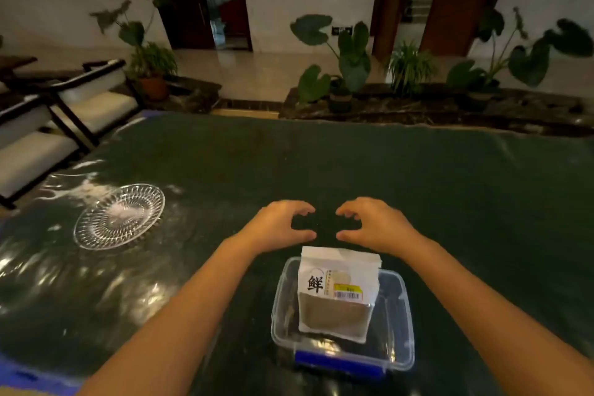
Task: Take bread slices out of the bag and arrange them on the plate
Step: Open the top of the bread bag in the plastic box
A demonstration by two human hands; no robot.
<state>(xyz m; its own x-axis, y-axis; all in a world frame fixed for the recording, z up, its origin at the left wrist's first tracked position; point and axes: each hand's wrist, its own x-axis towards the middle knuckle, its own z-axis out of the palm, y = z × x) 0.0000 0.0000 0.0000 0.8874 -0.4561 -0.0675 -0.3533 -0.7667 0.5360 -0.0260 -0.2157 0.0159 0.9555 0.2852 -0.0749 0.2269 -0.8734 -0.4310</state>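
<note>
Bread bag stands upright in a clear plastic container at the lower centre of the frame, its white folded top poking above the rim, label and barcode sticker facing the wearer. The top looks closed, so no slices are out yet. Propped in the tub like that, the bag stays on end with its mouth up, handy to open from above.

Both hands hover just beyond the bag's top, above the dark glossy counter, touching nothing. The left hand and right hand mirror each other, fingers curled and thumbs spread, empty and loose. My guess is they are shaped to take the top edge from both sides.

Glass plate sits bare at the left of the frame, well apart from the container, waiting for slices.
</note>
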